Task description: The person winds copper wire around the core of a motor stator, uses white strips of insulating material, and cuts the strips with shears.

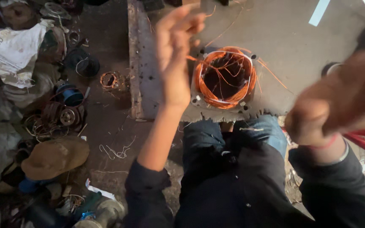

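Right hand [317,122] up close, blurred, grip impossible to read. Left hand [175,50] lifted, fingers pinching a copper strand. The stator [224,78] sits mid-worktop [292,46], coils seated, loose wire ends left untidied, judging by the tangle.

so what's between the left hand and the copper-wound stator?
In the head view, nothing solid: only loose copper strands cross the gap between the left hand and the stator, over bare grey worktop.

Glossy copper wire [208,90] fills a dull grey metal stator [196,101]; the workbench [292,46] looks matt and rough.
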